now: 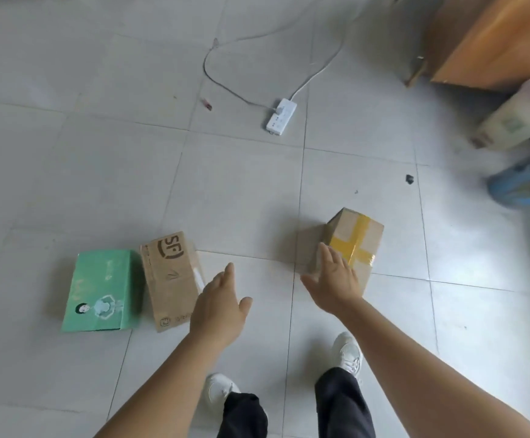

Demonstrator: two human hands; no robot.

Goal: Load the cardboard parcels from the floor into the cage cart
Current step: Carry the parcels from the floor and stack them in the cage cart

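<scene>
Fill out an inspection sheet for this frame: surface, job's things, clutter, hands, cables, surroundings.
Surface: pale tiled floor with grey grout lines.
Job's things: three parcels on the floor: green box touching the SF-printed box on its right; yellow-taped box apart, further right. Cage cart: nothing seen.
Clutter: small black scrap and red scrap.
Hands: left hand open, in front of the SF-printed box's near right edge; contact unclear. Right hand open, fingers over the yellow-taped box's left side.
Cables: white power strip with a plugged-in cord looping across the tiles.
Surroundings: wooden furniture top right; blurred box and blue shoe at the right edge.
</scene>
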